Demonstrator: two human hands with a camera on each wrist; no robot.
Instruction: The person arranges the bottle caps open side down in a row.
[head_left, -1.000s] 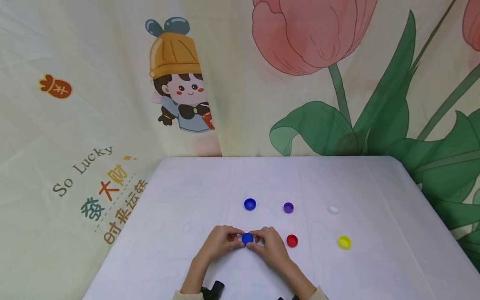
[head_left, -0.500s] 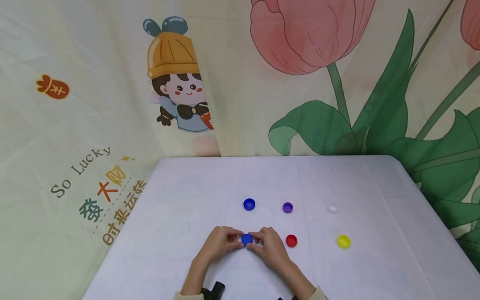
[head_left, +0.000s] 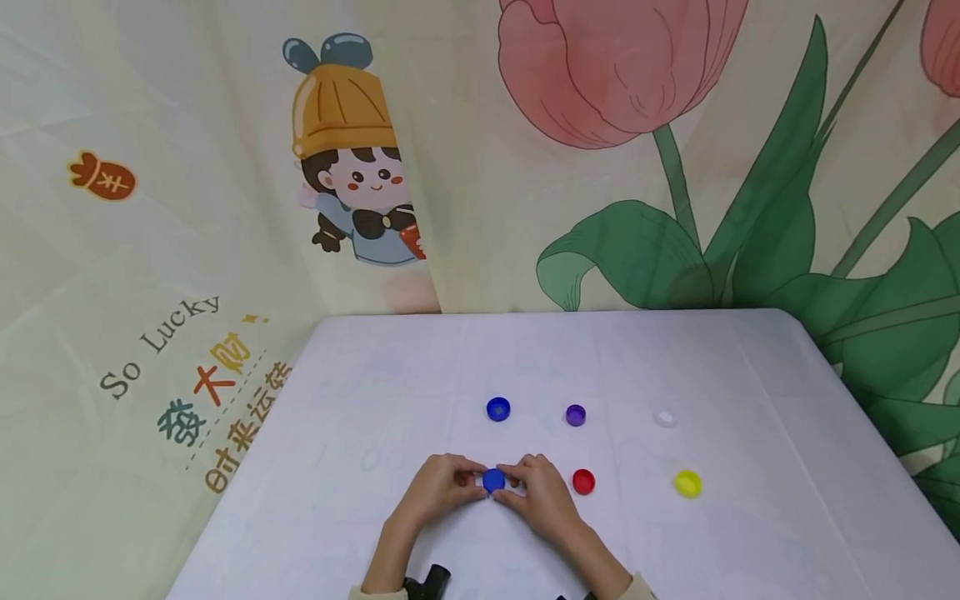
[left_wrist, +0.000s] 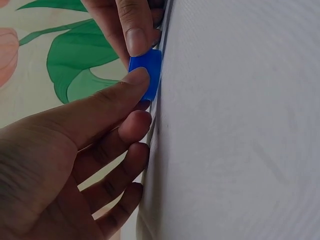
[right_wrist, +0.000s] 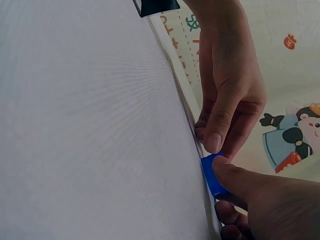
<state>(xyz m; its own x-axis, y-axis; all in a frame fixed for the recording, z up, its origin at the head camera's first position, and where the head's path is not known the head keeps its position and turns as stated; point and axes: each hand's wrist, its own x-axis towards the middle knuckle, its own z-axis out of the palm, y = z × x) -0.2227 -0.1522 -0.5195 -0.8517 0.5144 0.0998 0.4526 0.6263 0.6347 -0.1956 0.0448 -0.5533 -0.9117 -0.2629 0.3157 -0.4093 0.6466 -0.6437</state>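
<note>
At the near middle of the table, my left hand (head_left: 440,486) and my right hand (head_left: 542,498) pinch one blue bottle cap (head_left: 493,481) from its two sides. Its flat face points up in the head view. In the left wrist view, the thumbs press against the near side wall of the blue cap (left_wrist: 156,75). The right wrist view shows the same cap (right_wrist: 212,182) close to the white tabletop; whether it touches the surface I cannot tell. The index fingers' contact behind it is mostly hidden.
Beyond my hands lie another blue cap (head_left: 498,409), a purple cap (head_left: 575,415) and a whitish clear cap (head_left: 665,417). To the right are a red cap (head_left: 583,482) and a yellow cap (head_left: 687,483). A printed curtain (head_left: 480,167) hangs behind the white table (head_left: 390,375).
</note>
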